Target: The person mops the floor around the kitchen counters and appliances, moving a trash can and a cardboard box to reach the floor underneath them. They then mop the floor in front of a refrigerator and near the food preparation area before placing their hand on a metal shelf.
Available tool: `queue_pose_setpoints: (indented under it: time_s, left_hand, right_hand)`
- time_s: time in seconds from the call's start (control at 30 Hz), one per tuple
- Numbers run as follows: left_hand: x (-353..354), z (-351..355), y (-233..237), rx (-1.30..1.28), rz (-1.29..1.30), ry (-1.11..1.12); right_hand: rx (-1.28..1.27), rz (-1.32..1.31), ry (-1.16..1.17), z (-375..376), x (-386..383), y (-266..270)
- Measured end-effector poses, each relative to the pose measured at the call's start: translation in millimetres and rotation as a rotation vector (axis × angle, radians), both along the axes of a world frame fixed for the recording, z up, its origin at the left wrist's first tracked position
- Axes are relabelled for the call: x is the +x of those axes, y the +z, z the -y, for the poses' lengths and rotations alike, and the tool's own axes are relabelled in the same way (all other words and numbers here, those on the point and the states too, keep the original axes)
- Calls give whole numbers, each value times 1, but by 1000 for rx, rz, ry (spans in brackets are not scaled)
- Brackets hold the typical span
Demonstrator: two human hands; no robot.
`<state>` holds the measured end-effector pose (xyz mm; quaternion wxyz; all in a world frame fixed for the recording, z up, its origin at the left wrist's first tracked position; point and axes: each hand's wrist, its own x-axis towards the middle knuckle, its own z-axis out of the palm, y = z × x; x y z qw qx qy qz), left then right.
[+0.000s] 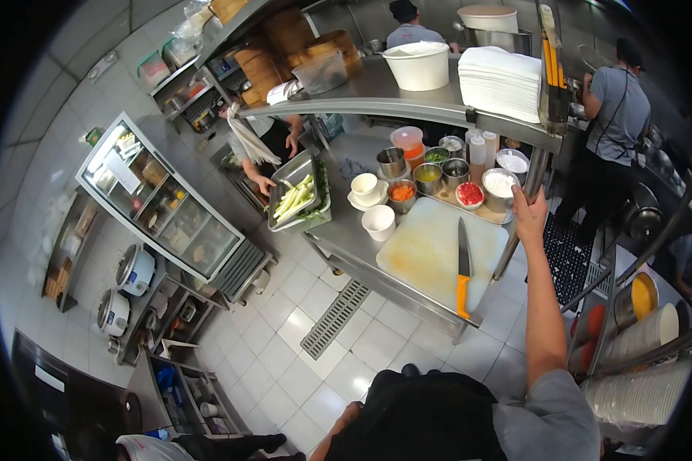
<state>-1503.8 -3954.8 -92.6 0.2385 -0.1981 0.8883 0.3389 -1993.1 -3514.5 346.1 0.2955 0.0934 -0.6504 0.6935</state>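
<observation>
My right hand (pixel 530 213) is closed around the upright metal post at the counter's right edge, beside a metal container of white stuff (pixel 500 184). Low in the view, my left hand (pixel 350 415) hangs beside my black apron (pixel 415 419), its fingers mostly hidden. A white cutting board (pixel 423 250) lies on the steel counter, with an orange-handled knife (pixel 464 265) resting on its right part. Behind the board stand a bowl of red food (pixel 470 195), a tin of chopped orange food (pixel 401 194), squeeze bottles (pixel 477 150) and white bowls (pixel 378 222).
A co-worker's hand (pixel 264 184) is at a metal tray (pixel 296 192) of pale green vegetables. Folded white cloths (pixel 500 81) lie on the upper shelf (pixel 430 110). Two people work at the back. A glass-door fridge (pixel 158 196) and floor drain (pixel 336 319) are left.
</observation>
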Motion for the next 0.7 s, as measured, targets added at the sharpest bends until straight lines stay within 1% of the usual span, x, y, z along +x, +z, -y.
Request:
queue_pose_setpoints:
  time_s: [0.03,0.07,0.1,0.13,0.2,0.23,0.27,0.3,0.37,0.43,0.5,0.57,0.63,0.7]
  left_hand:
    - [6,7,-10,46,25,26]
    - [9,10,-6,90,51,52]
    - [9,9,10,133,78,80]
    - [10,8,11,133,82,82]
    - [6,5,8,123,138,174]
    - [5,6,-1,124,138,170]
    - [4,7,-11,79,119,109]
    - [2,6,-12,33,101,45]
    - [-5,2,0,8,65,20]
    - [-6,4,-3,-16,28,-5]
    - [-8,6,-5,-10,-24,-41]
    - [-13,8,-7,-25,-9,-59]
    - [-18,10,-7,-41,4,-75]
    - [-20,13,-8,11,85,-44]
  right_hand:
    - [1,8,0,-1,0,0]
    - [16,4,-7,-1,-1,0]
    - [31,-1,-13,-1,-1,-1]
    - [31,3,-12,-1,0,-1]
    - [5,1,4,-1,1,0]
    - [6,1,0,0,2,2]
    - [31,2,-28,1,3,4]
    - [55,5,-59,1,5,5]
    - [46,-13,-64,2,3,4]
    - [14,-46,-38,2,2,2]
    - [28,9,-20,-1,2,2]
    - [28,-98,-73,3,-2,1]
    - [19,-96,-71,2,-2,1]
    - [32,-26,-40,-1,0,0]
